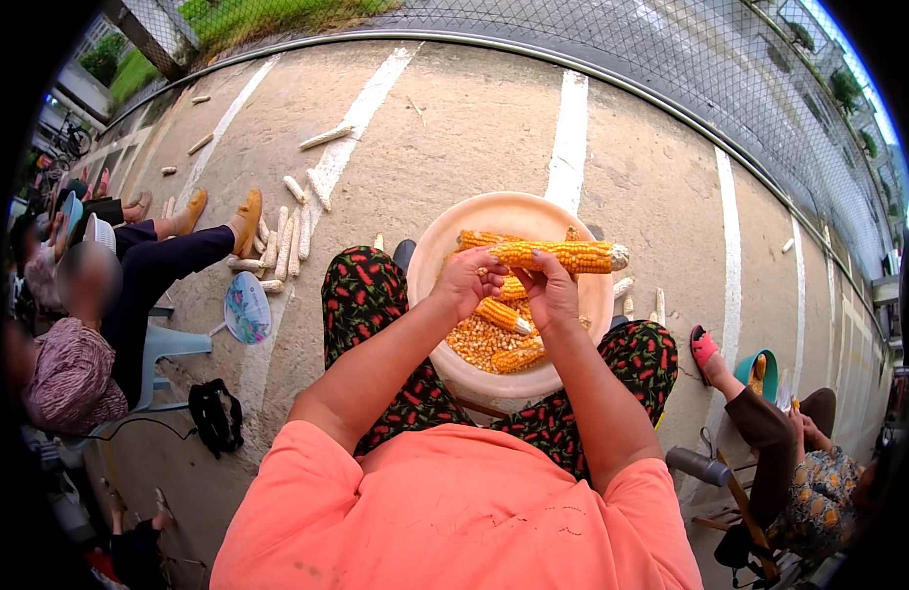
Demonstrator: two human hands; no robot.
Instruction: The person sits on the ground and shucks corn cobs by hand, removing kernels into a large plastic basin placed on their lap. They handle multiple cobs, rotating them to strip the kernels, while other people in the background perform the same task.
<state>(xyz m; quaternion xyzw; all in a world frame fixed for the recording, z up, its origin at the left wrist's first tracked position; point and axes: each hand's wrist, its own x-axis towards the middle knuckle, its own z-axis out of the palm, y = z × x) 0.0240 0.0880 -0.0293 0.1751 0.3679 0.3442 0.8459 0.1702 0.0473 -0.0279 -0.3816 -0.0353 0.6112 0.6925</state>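
Note:
A corn cob with yellow kernels [572,257] lies crosswise above a wide, pale plastic basin [432,243]. My right hand [552,291] holds the cob from below, its thumb on the kernels. At the cob's left end is my left hand [465,279], its fingers curled against it; whether it grips the cob is hard to tell. Loose kernels [480,343] cover the basin's bottom, with several more cobs among them, one of them [502,316] just below my hands. The basin sits between my knees.
Bare cobs [285,243] lie piled on the concrete at left, near a hand fan [247,308] and a black bag [215,418]. People sit on both sides. At right are a teal basin [768,361] and a grey bottle [696,466]. A chain-link fence [499,44] runs beyond.

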